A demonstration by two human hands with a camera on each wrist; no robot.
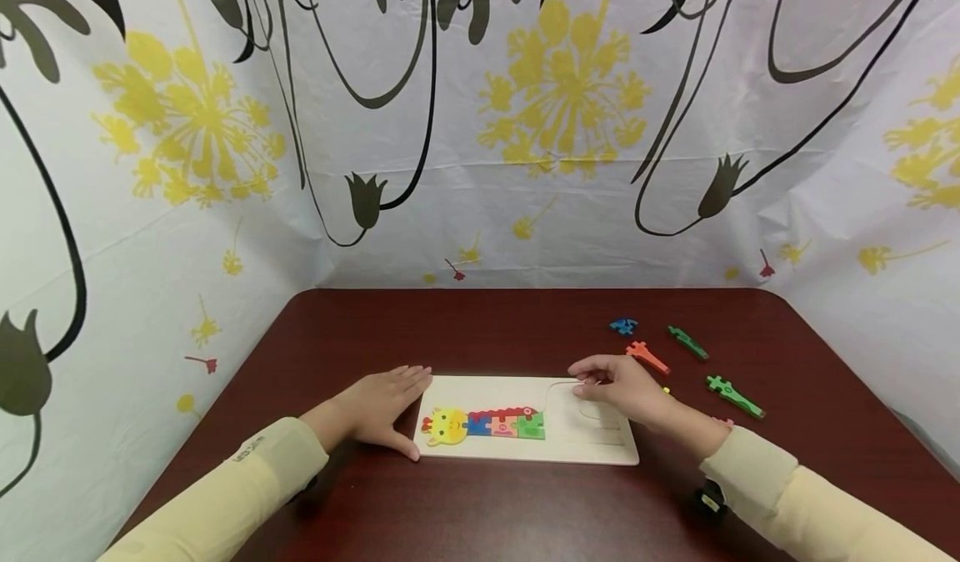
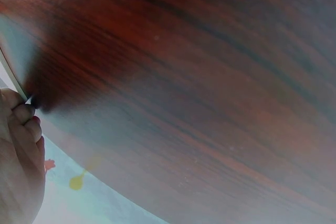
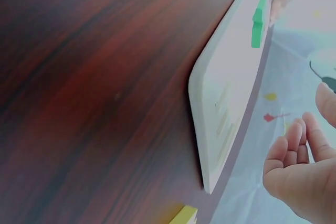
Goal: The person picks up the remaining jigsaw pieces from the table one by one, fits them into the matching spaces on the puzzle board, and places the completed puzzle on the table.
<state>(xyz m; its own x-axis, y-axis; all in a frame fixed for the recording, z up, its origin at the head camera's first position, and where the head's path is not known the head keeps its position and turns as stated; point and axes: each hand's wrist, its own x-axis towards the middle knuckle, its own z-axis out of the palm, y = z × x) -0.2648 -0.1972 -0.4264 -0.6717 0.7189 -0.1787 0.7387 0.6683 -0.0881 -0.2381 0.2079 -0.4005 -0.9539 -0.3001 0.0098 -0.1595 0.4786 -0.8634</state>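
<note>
Round-cornered board (image 1: 562, 429) — left hand (image 1: 381, 408) touching; wood-grained table (image 1: 465, 512).

**Filled at the left end, outlined at the right**

Consists of a cream board (image 1: 480, 450), flat on the table (image 1: 375, 328), long sides running with its far edge. Holds at the left end a spotted yellow giraffe head (image 1: 447, 429), joined rightward to neck pieces (image 1: 504, 429) in blue, pink and green, red-scalloped along their far side. Shows recess outlines toward the right. Includes, loose off the board's far right corner, a blue piece (image 1: 623, 326), an orange piece (image 1: 649, 358), a dark green piece (image 1: 687, 342) and, nearest the table's right edge, a light green piece (image 1: 735, 396). Also includes a yellow piece (image 3: 184, 215) and a pink piece (image 1: 725, 421), both only partly visible.
</note>
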